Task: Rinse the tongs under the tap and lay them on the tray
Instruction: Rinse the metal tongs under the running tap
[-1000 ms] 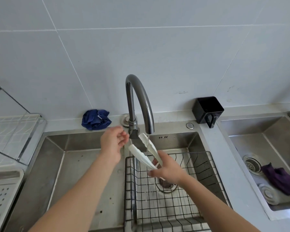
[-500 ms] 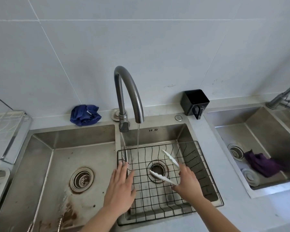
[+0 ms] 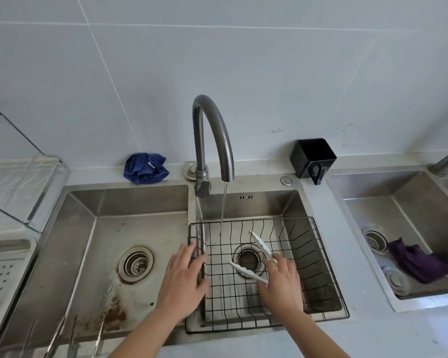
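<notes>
White plastic tongs with scalloped jaws spread in a V hang over the black wire basket in the right basin. My right hand grips them at the hinge end, jaws pointing left and up. A thin stream runs from the curved grey tap and falls just left of the tongs without touching them. My left hand hovers flat with fingers spread over the divider between the basins, holding nothing. A white perforated tray sits at the far left edge.
The left basin is stained, with metal utensils at its near edge. A blue cloth and a black cup sit behind the sinks. A glass-sided rack stands left. A second sink right holds a purple cloth.
Both hands have dropped away from the spout; the tongs came out of the stream and down over the basket. My left hand moved from the tap handle to the basin divider.
</notes>
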